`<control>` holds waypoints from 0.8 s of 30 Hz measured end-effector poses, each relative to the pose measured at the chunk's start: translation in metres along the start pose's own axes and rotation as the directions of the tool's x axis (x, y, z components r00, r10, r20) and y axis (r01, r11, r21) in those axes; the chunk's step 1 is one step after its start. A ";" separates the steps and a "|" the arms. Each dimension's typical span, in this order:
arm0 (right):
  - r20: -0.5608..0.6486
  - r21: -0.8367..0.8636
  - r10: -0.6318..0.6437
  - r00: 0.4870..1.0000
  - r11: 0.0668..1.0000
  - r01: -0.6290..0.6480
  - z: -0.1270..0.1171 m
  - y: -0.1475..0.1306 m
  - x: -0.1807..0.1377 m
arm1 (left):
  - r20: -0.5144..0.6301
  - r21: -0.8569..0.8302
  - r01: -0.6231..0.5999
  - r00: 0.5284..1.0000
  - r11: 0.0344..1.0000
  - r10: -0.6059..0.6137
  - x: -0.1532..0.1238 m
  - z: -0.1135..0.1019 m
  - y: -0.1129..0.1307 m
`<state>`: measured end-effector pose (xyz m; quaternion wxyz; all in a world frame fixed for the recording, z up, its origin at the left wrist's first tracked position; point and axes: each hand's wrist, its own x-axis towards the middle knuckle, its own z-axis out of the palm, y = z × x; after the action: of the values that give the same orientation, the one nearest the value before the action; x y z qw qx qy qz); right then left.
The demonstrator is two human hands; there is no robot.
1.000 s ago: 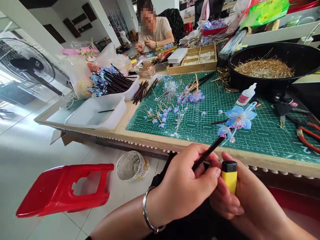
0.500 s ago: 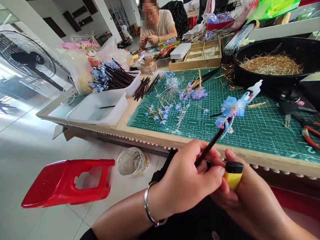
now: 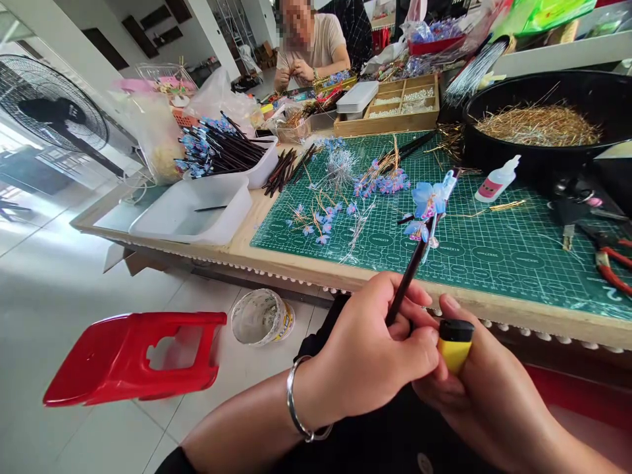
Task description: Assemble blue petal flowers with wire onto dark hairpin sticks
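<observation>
Stick (image 3: 413,268) now stands steeper in left hand (image 3: 368,349)

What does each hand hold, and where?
The left hand holds a flowered stick by its lower part; the right hand, a yellow lighter by its body.

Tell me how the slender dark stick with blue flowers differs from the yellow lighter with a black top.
The slender dark stick with blue flowers is long and thin; the yellow lighter with a black top looks short and stubby. The stick bears blue petals; the lighter has none. The left hand holds the stick; the right hand holds the lighter. Both are in hand.
</observation>
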<state>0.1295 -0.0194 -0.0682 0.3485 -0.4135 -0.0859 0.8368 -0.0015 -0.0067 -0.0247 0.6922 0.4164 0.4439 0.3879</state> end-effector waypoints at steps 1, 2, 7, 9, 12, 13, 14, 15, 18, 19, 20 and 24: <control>0.007 -0.009 -0.006 1.000 1.000 0.006 -0.001 0.000 0.000 | -0.004 -0.002 0.004 1.000 1.000 -0.004 0.000 0.000 -0.001; 0.017 -0.015 -0.011 1.000 1.000 0.011 -0.001 0.000 0.000 | -0.007 0.002 0.006 1.000 1.000 -0.006 0.000 0.000 -0.001; 0.048 -0.034 -0.020 0.999 0.999 0.022 -0.001 0.002 0.000 | -0.034 0.088 -0.017 0.999 0.996 0.020 -0.001 0.000 -0.004; 0.044 -0.043 -0.030 0.999 0.999 0.032 -0.001 0.002 0.000 | -0.030 0.116 -0.017 0.999 0.993 0.021 -0.001 -0.001 -0.005; 0.112 -0.100 -0.055 0.992 0.993 0.066 -0.003 -0.004 -0.001 | -0.012 0.196 -0.067 0.997 0.978 0.071 0.000 -0.006 -0.005; 0.155 -0.124 -0.078 0.985 0.987 0.098 -0.005 -0.008 -0.002 | -0.014 0.251 -0.096 0.995 0.963 0.103 0.000 -0.009 -0.004; 0.189 -0.151 -0.119 0.975 0.977 0.148 -0.007 -0.013 -0.004 | -0.023 0.317 -0.125 0.990 0.940 0.140 0.000 -0.012 -0.003; 0.208 -0.184 -0.169 0.963 0.961 0.208 -0.009 -0.018 -0.007 | -0.038 0.390 -0.152 0.983 0.908 0.181 -0.001 -0.017 -0.002; 0.188 -0.292 -0.307 0.933 0.889 0.352 -0.015 -0.033 -0.015 | -0.081 0.606 -0.191 0.951 0.772 0.298 -0.004 -0.030 0.001; 0.168 -0.317 -0.334 0.927 0.872 0.372 -0.015 -0.037 -0.017 | -0.079 0.673 -0.198 0.939 0.713 0.336 -0.006 -0.033 0.000; 0.156 -0.328 -0.349 0.924 0.864 0.382 -0.015 -0.041 -0.018 | -0.066 0.736 -0.207 0.926 0.645 0.372 -0.007 -0.036 -0.002; 0.122 -0.328 -0.328 0.937 0.877 0.350 -0.010 -0.050 -0.019 | 0.025 0.898 -0.258 0.838 0.355 0.544 -0.012 -0.044 -0.013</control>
<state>0.1702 0.0037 -0.0415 0.4089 -0.4200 -0.3131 0.7473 -0.0437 -0.0121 -0.0449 0.1907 0.7469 0.5524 0.3173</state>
